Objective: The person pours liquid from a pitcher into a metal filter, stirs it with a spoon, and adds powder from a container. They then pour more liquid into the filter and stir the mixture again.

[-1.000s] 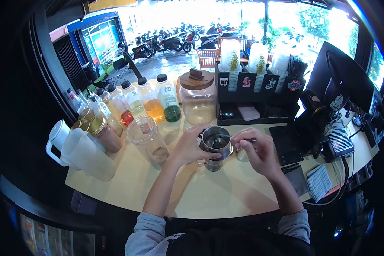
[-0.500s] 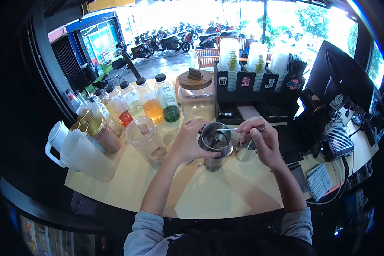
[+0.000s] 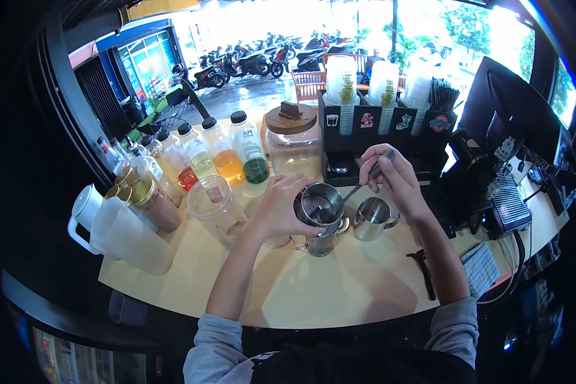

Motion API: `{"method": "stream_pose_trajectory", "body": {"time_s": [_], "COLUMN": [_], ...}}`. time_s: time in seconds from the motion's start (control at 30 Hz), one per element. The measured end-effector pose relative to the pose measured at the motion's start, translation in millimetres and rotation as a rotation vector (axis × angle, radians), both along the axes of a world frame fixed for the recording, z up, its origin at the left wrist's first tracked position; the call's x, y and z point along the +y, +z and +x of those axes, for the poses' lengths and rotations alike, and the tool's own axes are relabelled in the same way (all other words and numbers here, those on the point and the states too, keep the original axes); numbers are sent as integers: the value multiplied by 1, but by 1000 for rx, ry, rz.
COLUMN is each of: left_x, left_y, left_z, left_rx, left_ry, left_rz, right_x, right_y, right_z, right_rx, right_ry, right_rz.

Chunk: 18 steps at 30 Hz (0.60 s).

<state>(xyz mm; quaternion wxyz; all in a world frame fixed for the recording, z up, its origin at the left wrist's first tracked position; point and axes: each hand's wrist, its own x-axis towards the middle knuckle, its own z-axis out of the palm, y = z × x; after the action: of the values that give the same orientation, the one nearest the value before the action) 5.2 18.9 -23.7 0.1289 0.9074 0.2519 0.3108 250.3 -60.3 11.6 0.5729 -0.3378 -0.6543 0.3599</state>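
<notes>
My left hand [image 3: 281,208] is wrapped round a metal cup [image 3: 301,203], tilted so that its open mouth faces me. The cup is directly over a clear glass mug [image 3: 321,246], overlapping its top in this view. Between the fingers of my right hand [image 3: 390,176] is the handle of a metal spoon [image 3: 355,191], raised at a slant, with its bowl down inside the cup. A steel milk pitcher [image 3: 368,224] stands on the counter below my right hand. Left of my left hand is a clear plastic jar [image 3: 212,205].
Bottles of coloured liquid [image 3: 227,163] line the back left, beside a glass dispenser with a wooden lid [image 3: 290,120]. Plastic pitchers [image 3: 131,237] stand at the left edge. Behind are cups in a black holder [image 3: 390,118]. A coffee machine [image 3: 509,205] and checked cloth [image 3: 480,267] lie right.
My right hand has risen and the spoon has swung from nearly level to a steep slant, its bowl now lower in the cup. The milk pitcher shows more fully.
</notes>
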Motion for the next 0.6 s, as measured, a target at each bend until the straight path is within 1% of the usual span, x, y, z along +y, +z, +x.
{"method": "stream_pose_trajectory", "body": {"time_s": [0.1,0.17,0.3,0.37,0.4,0.43,0.47,0.5,0.53,0.6], "left_x": [-3,-6,-8,-10,-11,-13,-16,-18,-19,-19], "left_y": [1,3,0,-2,-3,-5,-7,-10,-12,-17], "left_z": [0,0,3,3,3,4,4,4,5,6], "left_rx": [-3,-13,-25,-59,-94,-95,-109,-123,-123,-210], "left_ry": [8,16,72,81,89,90,135,179,178,168], "left_rz": [25,31,77,58,39,36,90,143,142,254], "right_x": [3,3,-7,-13,-14,-15,-15,-12,-11,-11], "right_y": [10,22,30,32,32,32,31,29,25,19], "right_z": [-5,-6,-23,-27,-28,-29,-30,-31,-34,-38], "right_rx": [-18,-121,-224,-297,-298,-246,-192,-213,-214,-342], "right_ry": [12,32,-2,-118,-119,-183,-246,-246,-247,-212], "right_rz": [-48,43,48,153,151,201,250,261,259,308]}}
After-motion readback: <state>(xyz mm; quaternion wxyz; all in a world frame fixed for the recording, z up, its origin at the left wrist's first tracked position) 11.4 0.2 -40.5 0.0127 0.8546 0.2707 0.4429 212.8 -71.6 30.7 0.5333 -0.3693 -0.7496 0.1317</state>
